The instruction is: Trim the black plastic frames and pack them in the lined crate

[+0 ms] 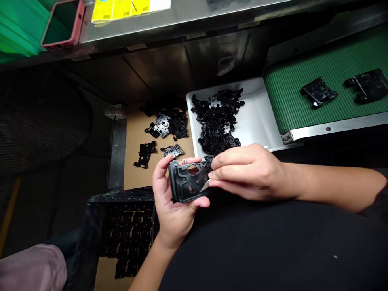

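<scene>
Head view — black part within left hand grip — right hand against it

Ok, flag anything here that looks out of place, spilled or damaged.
Nothing looks broken. The one untidy spot: loose black parts lie scattered on the cardboard, left of the white tray that holds the main heap. The left hand grips a black plastic part; the right hand holds a pale pointed tool at its edge.
</scene>
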Demonstrator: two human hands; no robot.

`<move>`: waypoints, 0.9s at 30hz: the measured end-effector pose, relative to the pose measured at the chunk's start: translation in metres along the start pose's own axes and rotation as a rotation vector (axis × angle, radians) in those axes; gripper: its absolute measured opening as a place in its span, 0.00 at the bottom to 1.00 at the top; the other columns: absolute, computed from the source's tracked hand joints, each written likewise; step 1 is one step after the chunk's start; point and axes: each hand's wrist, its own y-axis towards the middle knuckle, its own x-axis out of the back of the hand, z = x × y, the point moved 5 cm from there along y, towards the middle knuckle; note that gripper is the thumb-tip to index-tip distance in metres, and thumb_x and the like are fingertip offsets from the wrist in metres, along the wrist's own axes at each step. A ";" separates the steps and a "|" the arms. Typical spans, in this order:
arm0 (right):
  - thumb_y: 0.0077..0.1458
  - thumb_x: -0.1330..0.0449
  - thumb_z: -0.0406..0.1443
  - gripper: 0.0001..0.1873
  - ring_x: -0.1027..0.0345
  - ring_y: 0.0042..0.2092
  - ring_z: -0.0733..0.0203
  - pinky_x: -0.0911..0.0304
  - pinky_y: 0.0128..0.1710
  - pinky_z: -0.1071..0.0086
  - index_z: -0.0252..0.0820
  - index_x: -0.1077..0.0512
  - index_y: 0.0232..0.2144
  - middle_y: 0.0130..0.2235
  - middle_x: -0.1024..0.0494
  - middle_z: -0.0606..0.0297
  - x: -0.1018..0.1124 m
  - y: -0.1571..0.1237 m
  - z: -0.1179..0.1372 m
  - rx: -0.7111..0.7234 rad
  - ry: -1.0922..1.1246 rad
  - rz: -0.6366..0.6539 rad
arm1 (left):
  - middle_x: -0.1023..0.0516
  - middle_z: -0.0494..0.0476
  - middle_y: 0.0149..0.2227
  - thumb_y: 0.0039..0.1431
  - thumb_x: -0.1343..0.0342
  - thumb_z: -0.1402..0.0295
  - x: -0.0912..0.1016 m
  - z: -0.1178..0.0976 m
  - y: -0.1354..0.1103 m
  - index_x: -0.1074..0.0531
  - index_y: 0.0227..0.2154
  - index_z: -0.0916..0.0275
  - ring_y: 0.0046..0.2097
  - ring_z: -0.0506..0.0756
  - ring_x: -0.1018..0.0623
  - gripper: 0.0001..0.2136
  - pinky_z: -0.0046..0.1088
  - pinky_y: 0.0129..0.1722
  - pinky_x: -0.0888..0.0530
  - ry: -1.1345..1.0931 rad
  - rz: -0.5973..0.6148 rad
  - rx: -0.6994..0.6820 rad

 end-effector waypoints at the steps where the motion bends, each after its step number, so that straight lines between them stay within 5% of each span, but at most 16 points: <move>1: 0.70 0.37 0.34 0.09 0.24 0.37 0.61 0.26 0.35 0.68 0.35 0.21 0.36 0.40 0.17 0.57 0.001 0.000 -0.002 -0.026 0.024 -0.023 | 0.20 0.61 0.57 0.47 0.23 0.52 0.000 0.000 0.001 0.35 0.67 0.49 0.57 0.62 0.17 0.45 0.44 0.61 0.20 -0.013 0.007 0.004; 6: 0.70 0.36 0.38 0.12 0.25 0.48 0.58 0.24 0.42 0.66 0.37 0.21 0.50 0.48 0.23 0.54 0.010 -0.003 -0.020 -0.178 0.201 -0.178 | 0.24 0.62 0.64 0.51 0.25 0.51 0.002 0.001 0.004 0.39 0.72 0.44 0.59 0.63 0.18 0.47 0.38 0.54 0.16 -0.141 0.044 0.051; 9: 0.64 0.30 0.43 0.25 0.28 0.48 0.57 0.27 0.34 0.71 0.40 0.25 0.59 0.52 0.24 0.53 0.005 -0.005 -0.032 -0.255 0.435 -0.046 | 0.32 0.62 0.71 0.50 0.26 0.47 0.000 0.003 0.003 0.38 0.72 0.44 0.60 0.66 0.18 0.47 0.42 0.54 0.15 -0.193 0.052 0.120; 12: 0.61 0.27 0.38 0.23 0.29 0.43 0.61 0.33 0.28 0.76 0.40 0.22 0.56 0.48 0.22 0.57 -0.004 -0.009 -0.038 -0.284 0.573 0.008 | 0.36 0.60 0.75 0.53 0.28 0.46 0.000 0.009 0.005 0.33 0.70 0.45 0.67 0.68 0.24 0.42 0.47 0.65 0.22 -0.202 -0.025 0.191; 15: 0.57 0.24 0.36 0.19 0.28 0.41 0.63 0.36 0.25 0.77 0.38 0.20 0.49 0.43 0.22 0.60 -0.008 -0.013 -0.044 -0.333 0.564 -0.150 | 0.34 0.61 0.74 0.53 0.30 0.44 -0.001 0.013 0.008 0.34 0.70 0.47 0.74 0.71 0.34 0.43 0.51 0.71 0.29 -0.223 -0.035 0.196; 19: 0.54 0.21 0.38 0.21 0.29 0.38 0.64 0.32 0.29 0.73 0.37 0.20 0.47 0.41 0.22 0.61 -0.012 -0.015 -0.041 -0.252 0.523 -0.258 | 0.29 0.65 0.70 0.35 0.19 0.49 -0.003 0.013 0.009 0.46 0.75 0.41 0.68 0.75 0.25 0.63 0.58 0.66 0.25 -0.119 0.087 0.203; 24: 0.56 0.22 0.38 0.18 0.34 0.34 0.70 0.35 0.28 0.77 0.36 0.21 0.44 0.39 0.23 0.64 -0.011 -0.010 -0.042 -0.165 0.681 -0.193 | 0.38 0.63 0.75 0.43 0.19 0.63 0.004 0.007 0.005 0.43 0.74 0.39 0.64 0.69 0.20 0.56 0.50 0.63 0.21 -0.001 0.078 0.168; 27: 0.60 0.26 0.37 0.19 0.43 0.28 0.76 0.42 0.24 0.80 0.40 0.23 0.51 0.42 0.27 0.67 -0.010 -0.006 -0.055 -0.299 0.763 -0.200 | 0.37 0.62 0.74 0.45 0.19 0.64 0.005 0.004 0.005 0.41 0.73 0.38 0.64 0.68 0.20 0.54 0.48 0.62 0.21 -0.017 0.128 0.151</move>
